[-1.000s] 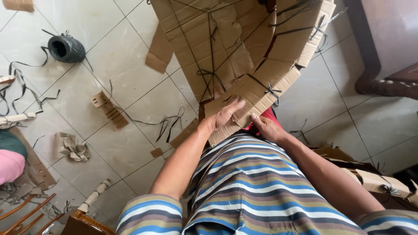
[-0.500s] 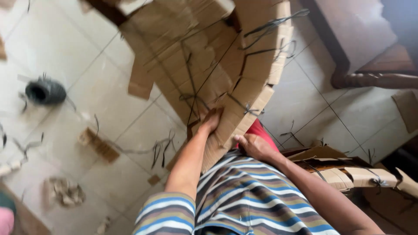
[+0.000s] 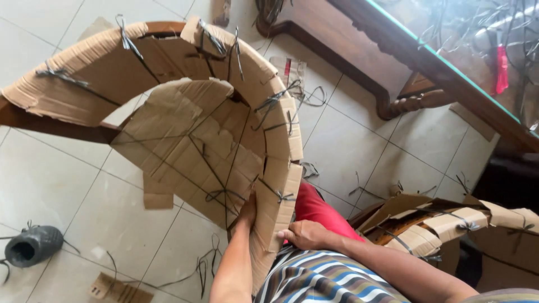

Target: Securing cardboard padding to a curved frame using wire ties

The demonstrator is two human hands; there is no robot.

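A wooden chair wrapped in brown cardboard (image 3: 196, 134) and tied with dark strapping lies tilted against my lap. My left hand (image 3: 246, 209) presses flat on the inner side of the cardboard-covered seat near its lower edge. My right hand (image 3: 303, 234) grips the outer edge of the curved cardboard rim (image 3: 283, 168), fingers curled over it. A red cushion or cloth (image 3: 317, 209) shows just behind that rim, beside my striped shirt (image 3: 325, 278).
A roll of dark strapping (image 3: 32, 246) lies on the tiled floor at lower left, with cardboard scraps (image 3: 115, 290) and loose strap ends nearby. Another cardboard-wrapped piece (image 3: 449, 224) stands at right. A dark wooden table with a glass top (image 3: 426, 73) fills the upper right.
The view has swung right and closer, so the wrapped chair now fills the frame. My left hand has slid lower on the cardboard; my right hand keeps hold of the rim.
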